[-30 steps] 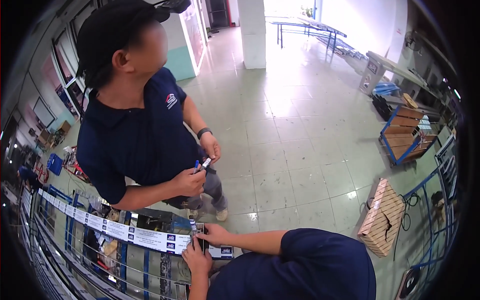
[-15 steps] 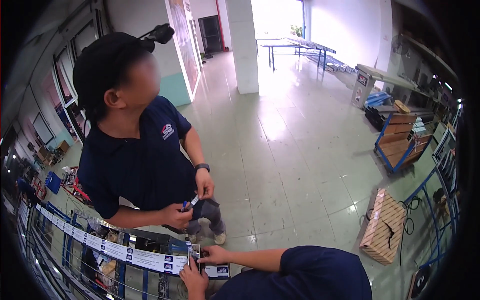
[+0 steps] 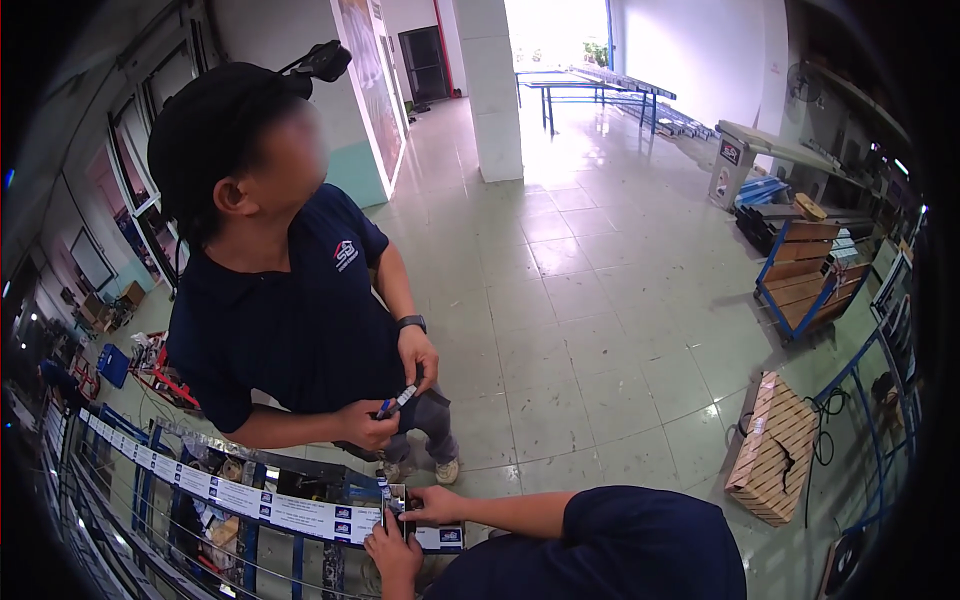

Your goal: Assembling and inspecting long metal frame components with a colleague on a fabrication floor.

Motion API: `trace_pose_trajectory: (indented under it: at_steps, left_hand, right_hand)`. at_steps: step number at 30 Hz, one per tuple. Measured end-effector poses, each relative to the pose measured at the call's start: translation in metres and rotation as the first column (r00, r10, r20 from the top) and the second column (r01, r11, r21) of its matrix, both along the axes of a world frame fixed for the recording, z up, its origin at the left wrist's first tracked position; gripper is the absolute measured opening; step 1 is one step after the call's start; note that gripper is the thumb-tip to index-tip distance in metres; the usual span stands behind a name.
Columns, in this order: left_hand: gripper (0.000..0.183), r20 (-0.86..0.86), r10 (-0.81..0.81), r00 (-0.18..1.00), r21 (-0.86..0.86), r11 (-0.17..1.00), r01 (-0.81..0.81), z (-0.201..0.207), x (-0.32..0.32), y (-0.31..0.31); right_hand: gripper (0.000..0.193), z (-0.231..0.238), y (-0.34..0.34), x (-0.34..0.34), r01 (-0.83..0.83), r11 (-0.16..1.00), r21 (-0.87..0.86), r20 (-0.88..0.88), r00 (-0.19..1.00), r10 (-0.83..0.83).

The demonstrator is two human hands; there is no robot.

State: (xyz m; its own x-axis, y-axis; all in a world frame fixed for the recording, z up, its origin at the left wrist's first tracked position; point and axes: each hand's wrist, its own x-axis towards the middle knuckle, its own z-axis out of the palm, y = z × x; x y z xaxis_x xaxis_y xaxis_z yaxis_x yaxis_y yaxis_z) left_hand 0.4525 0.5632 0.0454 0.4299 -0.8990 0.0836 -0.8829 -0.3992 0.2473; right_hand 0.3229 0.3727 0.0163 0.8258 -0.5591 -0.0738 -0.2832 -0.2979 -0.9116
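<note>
At the near edge, a long profile in white film with dark blue printed squares (image 3: 225,490) runs off to the left. By its right end, a small silvery metal piece (image 3: 399,497) stands between my hands. My left hand (image 3: 393,553) comes from below, its fingers closed against the piece's near side. From the right, my right hand (image 3: 436,506) pinches the same piece with its fingertips. Its exact kind is too small to tell. Across from me, a co-worker in a dark shirt (image 3: 290,330) holds a small white-and-blue object (image 3: 400,400) in both hands.
Blue metal frames and loose parts lie beneath the profile. To the right are a long striped carton (image 3: 772,450) on the floor, a black cable (image 3: 825,425) and a wooden cart with a blue frame (image 3: 805,280). A white pillar (image 3: 490,90) and a blue-legged table (image 3: 590,85) stand farther back.
The view has shifted slightly. My left fingers have moved a little up along the metal piece; my right hand stays by it. The co-worker's hands have moved slightly.
</note>
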Motion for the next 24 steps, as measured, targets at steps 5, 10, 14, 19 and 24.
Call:
trace_pose_trajectory:
  at_steps: [5, 10, 14, 19, 24]
  left_hand:
    - [0.093, -0.016, -0.001, 1.000, 0.013, 1.000, 0.001, 0.002, 0.000, -0.004]
    - [0.094, -0.019, -0.002, 1.000, 0.016, 1.000, 0.003, 0.004, 0.002, -0.006]
    - [0.096, -0.013, 0.002, 1.000, 0.029, 1.000, -0.002, -0.001, 0.006, -0.001]
    - [0.096, 0.009, 0.033, 0.999, 0.033, 0.999, -0.034, 0.001, 0.003, 0.013]
    - [0.096, 0.002, -0.024, 1.000, -0.036, 0.999, 0.024, 0.014, 0.008, -0.025]
  right_hand:
    - [0.078, 0.003, -0.004, -0.002, -0.012, 0.998, 0.062, -0.031, 0.999, 0.014]
    - [0.079, 0.006, -0.004, 0.000, 0.016, 0.998, 0.055, 0.005, 1.000, -0.016]
    - [0.081, 0.013, 0.000, -0.001, 0.018, 0.998, 0.067, -0.012, 1.000, -0.018]
    - [0.087, -0.002, 0.014, 0.009, -0.024, 0.997, 0.069, -0.047, 0.999, 0.027]
    - [0.074, 0.003, -0.011, 0.008, 0.089, 0.992, 0.085, -0.101, 0.992, -0.081]
